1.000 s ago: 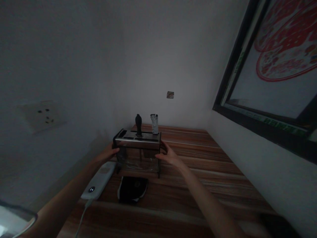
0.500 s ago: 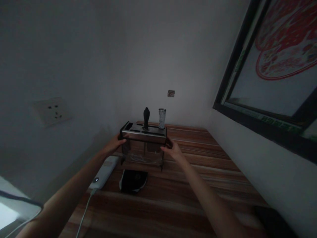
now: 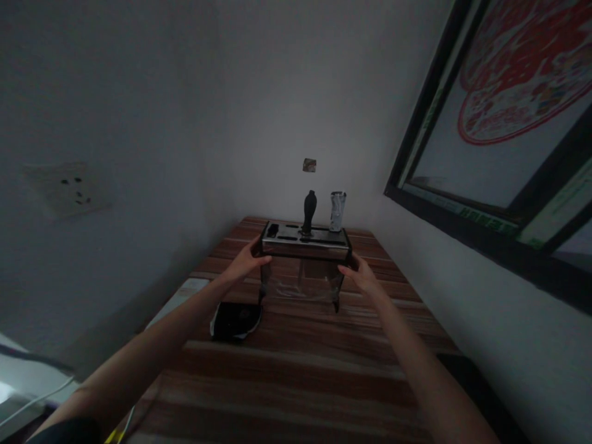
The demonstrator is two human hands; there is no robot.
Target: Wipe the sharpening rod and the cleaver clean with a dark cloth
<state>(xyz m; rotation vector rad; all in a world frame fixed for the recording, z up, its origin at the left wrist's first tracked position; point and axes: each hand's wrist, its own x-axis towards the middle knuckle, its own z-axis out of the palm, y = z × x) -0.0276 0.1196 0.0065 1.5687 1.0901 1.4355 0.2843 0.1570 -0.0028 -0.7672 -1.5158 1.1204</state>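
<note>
Between my two hands is a knife block (image 3: 305, 250) with a slotted metal top and a see-through body on dark feet. A knife with a black handle (image 3: 309, 213) stands upright in one slot. Right of it, a silvery, wrapped-looking handle (image 3: 337, 211) sticks up from the top. My left hand (image 3: 248, 259) grips the block's left end, thumb on the front. At the opposite end my right hand (image 3: 361, 271) holds it the same way. Whether the feet touch the table cannot be made out in the dim light.
On the striped wooden table (image 3: 287, 364), a black pouch-like item (image 3: 235, 319) lies front left of the block. A white power strip (image 3: 187, 295) is partly behind my left forearm. A dark object (image 3: 481, 388) lies at the right edge, below a framed picture (image 3: 509, 228). Walls close in the far end.
Both hands have carried the knife block to the right, farther from the black item and the power strip. The camera view has also shifted slightly.
</note>
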